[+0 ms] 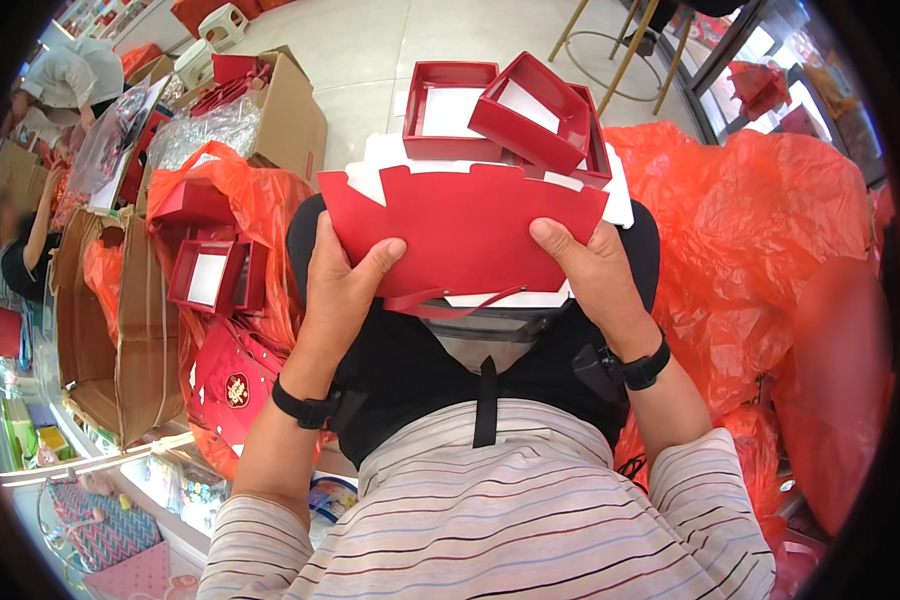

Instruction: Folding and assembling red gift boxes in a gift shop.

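Both my hands hold a flattened red cardboard gift bag or box sleeve (465, 232) with notched flaps along its far edge and a red ribbon handle at its near edge. My left hand (349, 277) grips its left end, thumb on top. At the right end, my right hand (589, 262) has its thumb on the red face. White card (390, 152) shows beneath and beyond it, over my lap. Just past the red piece lie a red open box with a white base (450, 112) and a tilted red box (532, 112), overlapping another.
Orange plastic bags (757, 210) spread at my right. On the left, another orange bag (270, 195) holds red boxes (202, 277), beside an open cardboard carton (146, 337). A filled carton (292, 112) stands farther off. Two people are at far left; a metal-legged stool (630, 56) stands ahead.
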Available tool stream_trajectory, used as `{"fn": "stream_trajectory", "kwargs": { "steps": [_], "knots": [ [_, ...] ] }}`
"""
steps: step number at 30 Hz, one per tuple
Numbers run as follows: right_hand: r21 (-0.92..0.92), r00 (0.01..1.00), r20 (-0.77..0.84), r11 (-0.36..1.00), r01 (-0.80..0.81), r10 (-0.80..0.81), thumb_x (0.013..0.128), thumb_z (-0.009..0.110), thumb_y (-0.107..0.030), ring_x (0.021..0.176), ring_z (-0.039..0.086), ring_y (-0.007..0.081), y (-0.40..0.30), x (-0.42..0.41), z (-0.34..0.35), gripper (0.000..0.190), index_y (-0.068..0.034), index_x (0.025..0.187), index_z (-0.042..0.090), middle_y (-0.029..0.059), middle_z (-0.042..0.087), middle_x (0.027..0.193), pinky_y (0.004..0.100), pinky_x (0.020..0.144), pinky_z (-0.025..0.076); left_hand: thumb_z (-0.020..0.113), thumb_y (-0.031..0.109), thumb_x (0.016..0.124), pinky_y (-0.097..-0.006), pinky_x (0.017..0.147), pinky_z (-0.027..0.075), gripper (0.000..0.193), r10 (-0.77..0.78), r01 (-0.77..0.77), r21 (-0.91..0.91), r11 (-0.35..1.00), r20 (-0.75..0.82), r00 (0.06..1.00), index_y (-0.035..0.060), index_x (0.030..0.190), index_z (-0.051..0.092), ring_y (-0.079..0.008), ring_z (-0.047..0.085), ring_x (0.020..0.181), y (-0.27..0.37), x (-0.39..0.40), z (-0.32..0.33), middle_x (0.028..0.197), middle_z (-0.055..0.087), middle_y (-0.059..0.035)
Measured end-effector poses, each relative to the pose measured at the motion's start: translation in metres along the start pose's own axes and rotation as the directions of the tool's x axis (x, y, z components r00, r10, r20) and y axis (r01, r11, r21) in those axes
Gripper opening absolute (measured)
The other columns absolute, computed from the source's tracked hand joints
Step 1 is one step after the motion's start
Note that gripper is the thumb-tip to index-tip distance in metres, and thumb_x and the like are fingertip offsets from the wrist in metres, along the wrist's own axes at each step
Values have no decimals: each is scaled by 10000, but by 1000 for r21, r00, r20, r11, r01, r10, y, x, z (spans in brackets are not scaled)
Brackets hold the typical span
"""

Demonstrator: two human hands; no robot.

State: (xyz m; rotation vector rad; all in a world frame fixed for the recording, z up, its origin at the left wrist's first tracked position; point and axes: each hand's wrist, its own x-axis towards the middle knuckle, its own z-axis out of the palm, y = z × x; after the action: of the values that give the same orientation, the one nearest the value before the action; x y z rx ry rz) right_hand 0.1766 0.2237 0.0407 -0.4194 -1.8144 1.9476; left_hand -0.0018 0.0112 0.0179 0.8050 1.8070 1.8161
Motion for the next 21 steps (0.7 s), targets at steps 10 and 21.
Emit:
{"fn": "stream_trajectory", "kwargs": {
  "steps": [10,21],
  "knots": [
    [-292,974,128,932,215,-184,1016,702,-363,1214,565,166,14,5,-9,646,4,1485,453,79,614,1331,307,1077,431,731,666,881,-374,1091,443,1116,161,-161,18,987,-23,987,-19,1606,230,-251,538,1288,6,11,16,1436,492,-197],
    [-130,996,-55,989,68,-76,1090,511,-440,1179,566,174,-1,8,2,526,-18,1405,520,110,637,1245,311,1056,426,585,384,1076,-331,1113,400,624,97,-96,11,995,-39,995,-17,1518,401,-194,527,1280,15,14,31,1368,566,-145]
  ]
}}
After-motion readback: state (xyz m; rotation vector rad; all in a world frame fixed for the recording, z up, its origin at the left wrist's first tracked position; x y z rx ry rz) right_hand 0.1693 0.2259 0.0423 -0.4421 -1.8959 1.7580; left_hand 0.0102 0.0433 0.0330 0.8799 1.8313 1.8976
